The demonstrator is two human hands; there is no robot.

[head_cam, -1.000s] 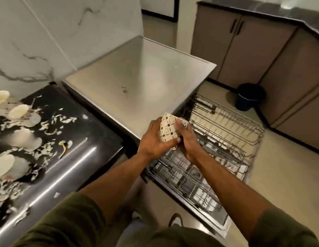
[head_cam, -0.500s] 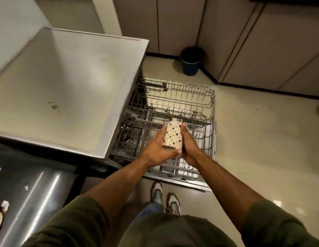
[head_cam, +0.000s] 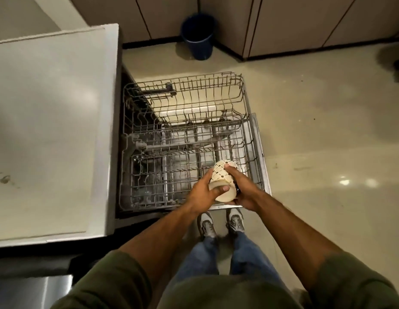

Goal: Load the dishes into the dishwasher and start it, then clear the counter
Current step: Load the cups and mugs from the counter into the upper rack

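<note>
I hold the patterned cup between both hands over the near right corner of the pulled-out lower rack, my left hand curled round its side with the thumb across the pale end facing me, my right hand wrapped round the other side. To do this well, I judge I should lower it mouth-down between the tines and let go only once it sits steady. Beyond, the upper rack stands extended, with a blue bin by the cabinets.
</note>
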